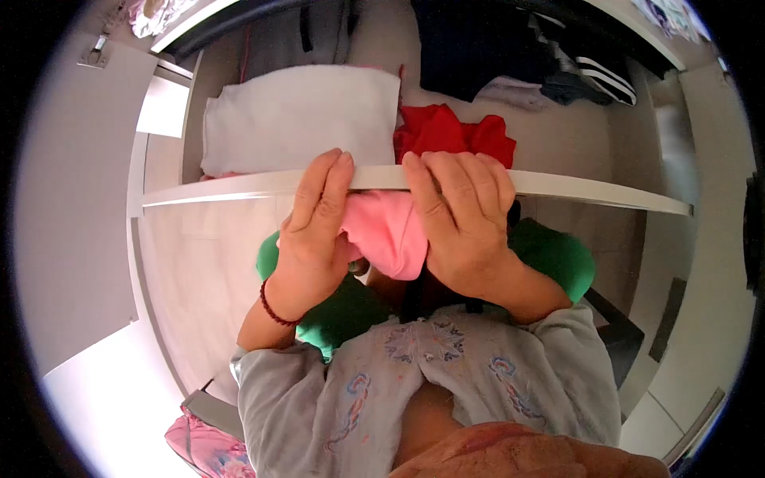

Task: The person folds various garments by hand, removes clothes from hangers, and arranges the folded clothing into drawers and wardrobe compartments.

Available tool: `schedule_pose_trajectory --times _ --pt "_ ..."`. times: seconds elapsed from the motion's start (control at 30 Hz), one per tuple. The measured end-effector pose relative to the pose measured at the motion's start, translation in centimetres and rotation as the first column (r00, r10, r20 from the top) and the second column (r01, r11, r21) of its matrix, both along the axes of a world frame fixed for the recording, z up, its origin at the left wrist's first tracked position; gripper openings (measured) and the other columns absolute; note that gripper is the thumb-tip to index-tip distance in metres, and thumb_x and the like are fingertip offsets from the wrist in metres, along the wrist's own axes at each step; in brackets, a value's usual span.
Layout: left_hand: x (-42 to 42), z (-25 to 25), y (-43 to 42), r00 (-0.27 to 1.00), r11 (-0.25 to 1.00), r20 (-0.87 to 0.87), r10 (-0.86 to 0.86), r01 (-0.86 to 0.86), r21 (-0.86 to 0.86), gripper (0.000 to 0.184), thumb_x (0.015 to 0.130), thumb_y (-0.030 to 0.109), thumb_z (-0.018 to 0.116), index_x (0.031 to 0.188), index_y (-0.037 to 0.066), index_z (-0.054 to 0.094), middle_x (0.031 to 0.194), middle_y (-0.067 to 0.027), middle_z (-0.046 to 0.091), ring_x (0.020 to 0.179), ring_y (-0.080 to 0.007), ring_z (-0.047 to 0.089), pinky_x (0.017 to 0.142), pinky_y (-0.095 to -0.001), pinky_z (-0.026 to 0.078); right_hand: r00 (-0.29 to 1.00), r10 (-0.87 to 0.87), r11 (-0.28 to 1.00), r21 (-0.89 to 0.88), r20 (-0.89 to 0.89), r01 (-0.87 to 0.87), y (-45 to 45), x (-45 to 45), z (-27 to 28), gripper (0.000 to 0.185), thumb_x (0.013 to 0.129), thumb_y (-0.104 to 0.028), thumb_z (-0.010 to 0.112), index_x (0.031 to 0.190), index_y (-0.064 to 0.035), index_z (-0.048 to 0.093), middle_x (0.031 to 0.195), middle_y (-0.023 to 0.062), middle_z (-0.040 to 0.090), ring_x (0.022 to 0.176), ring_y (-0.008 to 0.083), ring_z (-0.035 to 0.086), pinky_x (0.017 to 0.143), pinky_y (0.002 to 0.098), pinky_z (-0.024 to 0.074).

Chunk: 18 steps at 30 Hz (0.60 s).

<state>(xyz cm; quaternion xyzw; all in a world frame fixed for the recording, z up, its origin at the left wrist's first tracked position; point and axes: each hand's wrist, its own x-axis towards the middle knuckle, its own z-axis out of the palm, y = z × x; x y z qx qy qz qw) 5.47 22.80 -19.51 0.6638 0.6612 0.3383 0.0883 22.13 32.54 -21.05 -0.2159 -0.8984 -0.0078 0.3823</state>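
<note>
My left hand [315,231], with a dark red bead bracelet at the wrist, hooks its fingers over the top edge of the white drawer front [574,190]. To its right, my right hand [466,219] also has its fingers over that edge, with its thumb hidden. A pink cloth [389,231] hangs between the hands below the edge, against the left palm; what holds it is hidden. Inside the open drawer, a folded white cloth [299,119] lies on the left and a crumpled red cloth [458,137] beside it.
Grey clothing [295,36] lies at the back left of the drawer, and dark clothing [478,48] at the back right. A cabinet door [88,191] stands at the left. A pink floral item [207,442] is at the bottom left, and a green seat-like surface [554,255] is below the drawer.
</note>
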Motion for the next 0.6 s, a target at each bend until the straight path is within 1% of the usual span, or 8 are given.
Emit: schedule_pose_trajectory --times 0.07,0.2,0.27,0.37,0.43,0.53,0.57,0.6 --pt "-0.2 0.9 -0.6 0.998 0.998 -0.007 -0.055 0.055 -0.038 0.073 0.057 -0.018 0.055 0.127 0.002 0.045 0.131 -0.0205 0.040 0.108 -0.0382 0.052 0.083 -0.0327 0.047 0.999 0.019 1.000 -0.008 -0.028 -0.019 -0.5 1.0 -0.1 0.047 0.070 -0.020 0.056 0.110 0.0032 0.055 0.106 0.0171 0.054 0.094 0.0301 0.052 0.086 0.0461 0.0381" --pt "0.2 5.2 -1.2 0.989 0.966 0.063 -0.134 0.144 -0.215 0.065 0.061 -0.020 0.044 0.123 0.000 0.048 0.131 -0.0216 0.041 0.109 -0.0391 0.051 0.087 -0.0302 0.044 0.960 0.277 0.932 -0.232 -0.042 -0.279 -0.9 3.8 2.7 0.079 0.065 -0.039 0.066 0.121 0.0100 0.042 0.115 0.0270 0.048 0.105 0.0396 0.046 0.093 0.0516 0.0315" --pt "0.5 7.9 -0.9 0.987 0.948 0.104 -0.121 0.146 -0.281 0.062 0.060 -0.020 0.041 0.119 -0.001 0.051 0.128 -0.0221 0.044 0.110 -0.0380 0.052 0.086 -0.0309 0.044 0.856 0.410 0.637 -0.572 -0.316 -0.516 -1.0 4.6 5.8 0.095 0.059 -0.031 0.079 0.132 0.0070 0.030 0.127 0.0269 0.040 0.113 0.0410 0.042 0.099 0.0449 0.0271" --pt "0.6 11.4 0.5 0.953 0.930 -0.011 -0.301 0.291 -0.225 0.056 0.060 -0.018 0.042 0.113 -0.002 0.053 0.116 -0.0220 0.053 0.102 -0.0367 0.056 0.084 -0.0318 0.045 0.847 0.413 0.675 -0.511 -0.336 -0.532 0.1 3.9 8.4 0.095 0.063 -0.046 0.072 0.126 0.0123 0.031 0.116 0.0276 0.047 0.107 0.0430 0.045 0.092 0.0496 0.0331" --pt "1.9 14.2 2.0 0.960 0.924 -0.034 -0.278 0.258 -0.283 0.045 0.065 0.001 0.045 0.108 -0.006 0.055 0.106 -0.0188 0.060 0.100 -0.0274 0.058 0.091 -0.0309 0.040 0.878 0.370 0.724 -0.498 -0.304 -0.477 0.6 3.6 10.5 0.086 0.062 -0.043 0.073 0.121 0.0089 0.037 0.105 0.0253 0.054 0.098 0.0383 0.053 0.084 0.0464 0.0410" --pt "2.9 16.3 6.0 0.903 0.929 -0.217 -0.370 0.360 -0.087 0.044 0.064 0.000 0.046 0.107 -0.006 0.055 0.098 -0.0167 0.062 0.095 -0.0237 0.058 0.085 -0.0287 0.043 0.963 0.257 0.796 -0.549 -0.075 -0.255 3.2 3.2 12.7 0.071 0.062 -0.036 0.074 0.113 0.0055 0.048 0.089 0.0220 0.059 0.085 0.0325 0.060 0.073 0.0421 0.0470" --pt "3.1 17.3 7.5 0.901 0.928 -0.221 -0.373 0.365 -0.078 0.044 0.064 0.000 0.046 0.107 -0.006 0.055 0.098 -0.0167 0.062 0.095 -0.0237 0.058 0.085 -0.0287 0.043 0.917 0.390 0.735 -0.571 -0.085 -0.366 4.8 3.8 14.5 0.033 0.077 -0.009 0.057 0.107 0.0029 0.054 0.102 0.0122 0.062 0.088 0.0220 0.061 0.074 0.0358 0.0485" --pt "3.2 18.5 9.1 0.876 0.881 -0.109 -0.470 0.458 -0.120 0.035 0.071 0.002 0.048 0.103 -0.005 0.057 0.096 -0.0148 0.063 0.091 -0.0212 0.059 0.081 -0.0282 0.044 0.919 0.386 0.742 -0.565 -0.081 -0.361 5.8 4.4 15.5 0.033 0.077 -0.009 0.057 0.107 0.0029 0.054 0.102 0.0122 0.062 0.088 0.0220 0.061 0.074 0.0358 0.0485"
